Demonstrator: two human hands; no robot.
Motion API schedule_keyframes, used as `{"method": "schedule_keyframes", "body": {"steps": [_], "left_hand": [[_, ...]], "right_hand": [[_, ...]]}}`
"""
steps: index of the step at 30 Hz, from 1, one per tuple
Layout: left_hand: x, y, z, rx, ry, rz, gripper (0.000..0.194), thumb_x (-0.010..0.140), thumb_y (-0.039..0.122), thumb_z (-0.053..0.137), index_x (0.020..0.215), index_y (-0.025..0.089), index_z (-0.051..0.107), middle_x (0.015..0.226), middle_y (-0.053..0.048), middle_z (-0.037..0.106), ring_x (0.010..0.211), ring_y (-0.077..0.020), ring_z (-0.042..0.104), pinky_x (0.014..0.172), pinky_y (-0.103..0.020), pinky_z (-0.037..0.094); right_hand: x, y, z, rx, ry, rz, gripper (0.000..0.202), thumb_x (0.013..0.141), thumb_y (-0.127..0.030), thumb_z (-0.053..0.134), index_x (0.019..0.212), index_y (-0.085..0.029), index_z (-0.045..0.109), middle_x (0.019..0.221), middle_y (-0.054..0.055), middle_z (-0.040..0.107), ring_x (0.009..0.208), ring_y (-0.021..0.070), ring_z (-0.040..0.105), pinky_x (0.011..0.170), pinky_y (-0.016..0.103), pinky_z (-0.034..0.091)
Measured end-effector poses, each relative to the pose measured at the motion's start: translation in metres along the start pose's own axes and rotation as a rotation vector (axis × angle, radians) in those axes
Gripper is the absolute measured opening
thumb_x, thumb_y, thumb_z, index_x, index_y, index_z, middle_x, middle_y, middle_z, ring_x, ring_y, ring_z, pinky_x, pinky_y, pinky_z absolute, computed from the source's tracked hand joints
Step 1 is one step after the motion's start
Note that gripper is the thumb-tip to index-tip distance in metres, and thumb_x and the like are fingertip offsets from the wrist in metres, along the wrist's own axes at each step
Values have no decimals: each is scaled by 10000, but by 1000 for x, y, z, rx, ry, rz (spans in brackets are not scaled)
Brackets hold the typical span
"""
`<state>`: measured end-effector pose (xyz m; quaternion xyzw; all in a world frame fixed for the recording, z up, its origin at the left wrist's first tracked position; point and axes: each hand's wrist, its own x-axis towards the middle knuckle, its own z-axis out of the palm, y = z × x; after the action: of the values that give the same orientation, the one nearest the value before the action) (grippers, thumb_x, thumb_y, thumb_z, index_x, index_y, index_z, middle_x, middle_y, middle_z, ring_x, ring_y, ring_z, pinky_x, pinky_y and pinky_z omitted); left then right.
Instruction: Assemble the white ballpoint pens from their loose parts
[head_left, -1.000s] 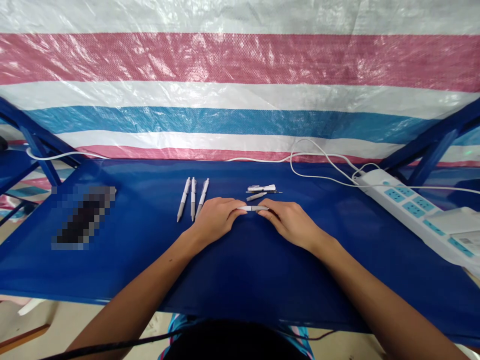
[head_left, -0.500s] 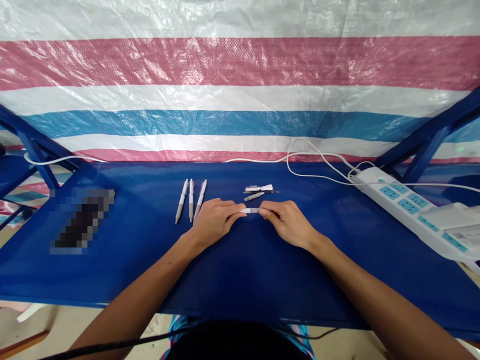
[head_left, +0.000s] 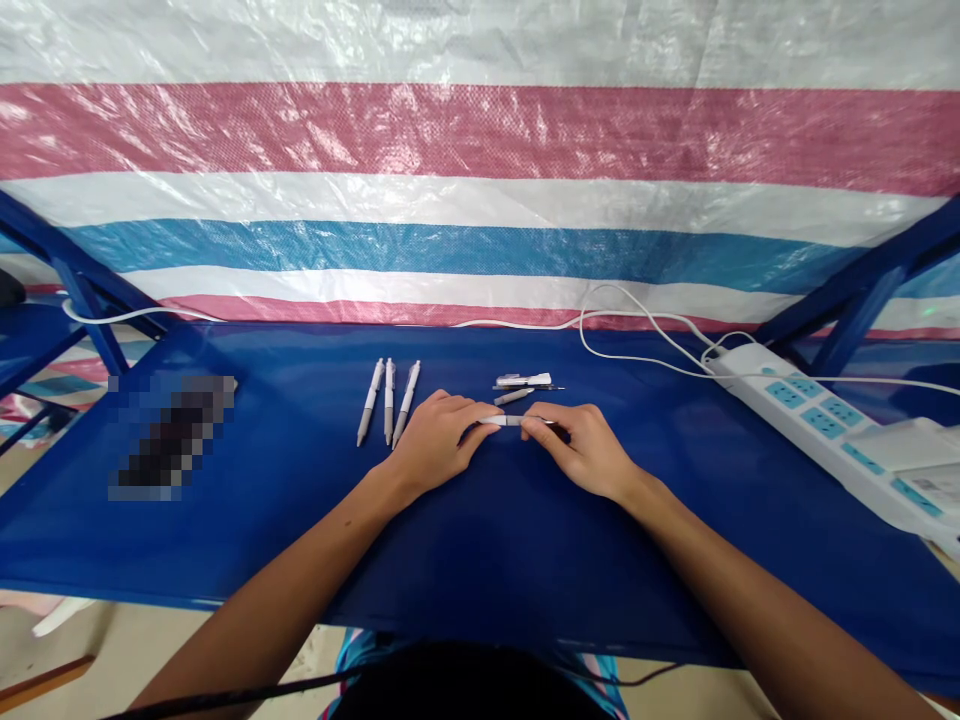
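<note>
Above the middle of the smooth, dark-blue table (head_left: 480, 550), the fingers of both bare hands close on one slim white-and-grey pen (head_left: 513, 421). The left hand (head_left: 431, 440) pinches its white end between thumb and forefinger; the right hand (head_left: 581, 445) pinches the grey end the same way, with a short stretch of the pen bare between them. The pen lies level, crosswise to the person.

Just beyond it on the table are a short grey tapered tube (head_left: 514, 396), a white plastic pen barrel with a clip (head_left: 529, 380) and a thin dark refill (head_left: 556, 388), close together. Near the left hand, three slender white-and-grey click pens (head_left: 389, 400) lie in a slanting row, grey ends toward the person, the nearest one just beside the knuckles. Farther left lies a dark oblong object (head_left: 176, 435), blurred out. At the right edge sits a long white power strip with pale-blue socket panels (head_left: 817, 415), looped by a thin white cable (head_left: 645, 357). Behind everything hangs a shiny plastic sheet striped red, white and blue (head_left: 480, 130).
</note>
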<state>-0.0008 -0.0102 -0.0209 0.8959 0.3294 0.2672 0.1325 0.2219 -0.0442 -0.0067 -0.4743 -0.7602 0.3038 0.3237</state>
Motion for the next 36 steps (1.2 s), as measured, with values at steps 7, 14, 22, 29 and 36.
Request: {"method": "schedule_keyframes", "body": {"steps": [7, 14, 22, 29, 36], "left_hand": [[5, -2, -11, -341, 250, -179, 208, 964, 362, 657, 1004, 198, 778, 964, -75, 802, 814, -199, 695, 801, -335, 526], [13, 3, -13, -1094, 424, -484, 319, 775, 456, 837, 887, 184, 713, 676, 25, 612, 621, -109, 548, 640, -252, 472], [18, 5, -19, -1411, 449, -603, 405, 877, 562, 747, 848, 235, 511, 800, 16, 571, 758, -141, 587, 754, -295, 551], [18, 5, -39, -1602, 498, -658, 421, 1015, 497, 572, 718, 215, 471, 572, 62, 268, 462, -94, 261, 456, -214, 337], [16, 4, -50, -1665, 544, -793, 622, 1032, 535, 458, 530, 199, 310, 493, 63, 195, 388, -72, 222, 377, -212, 250]], "right_hand": [[-2, -5, -4, 105, 149, 42, 543, 985, -649, 497, 760, -195, 694, 591, 6, 569, 506, 125, 442, 517, 268, 340], [-3, -2, 9, 338, 149, 81, 609, 955, -741, 493, 811, -183, 690, 537, -40, 406, 470, 108, 341, 462, 254, 282], [-5, -5, 10, 117, -32, -48, 478, 1004, -607, 502, 879, -195, 712, 638, 5, 606, 515, 121, 479, 536, 251, 405], [-6, 3, 3, 31, 71, -66, 459, 1041, -526, 460, 840, -203, 717, 693, 31, 670, 521, 131, 521, 536, 260, 403], [-6, 2, 4, 21, 36, -90, 467, 1049, -516, 455, 814, -202, 709, 658, 19, 645, 486, 119, 497, 509, 254, 364]]}}
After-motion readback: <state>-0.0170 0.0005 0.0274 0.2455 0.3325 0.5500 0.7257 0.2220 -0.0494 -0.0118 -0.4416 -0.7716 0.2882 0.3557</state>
